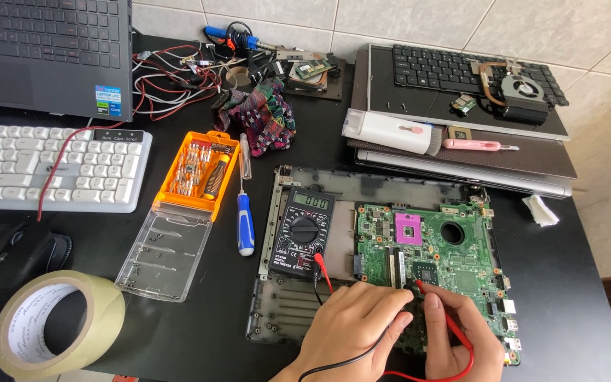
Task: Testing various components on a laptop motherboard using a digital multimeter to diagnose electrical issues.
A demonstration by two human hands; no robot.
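Observation:
A green laptop motherboard (447, 255) lies in a grey laptop base shell (284, 311) on the black table. A black digital multimeter (303, 232) rests on the shell to the board's left, with red and black leads plugged in. My left hand (351, 329) rests curled on the board's lower left edge, holding a probe against the board; its black lead runs under the hand. My right hand (461, 346) pinches the red probe (429, 291), whose tip touches the board beside a black chip.
A blue-handled screwdriver (245, 223) and an open orange bit case (196, 173) lie left of the multimeter. A tape roll (58, 325), mouse (19, 258) and white keyboard (51, 166) sit at left. A dismantled laptop with cooling fan (525, 92) is at back right.

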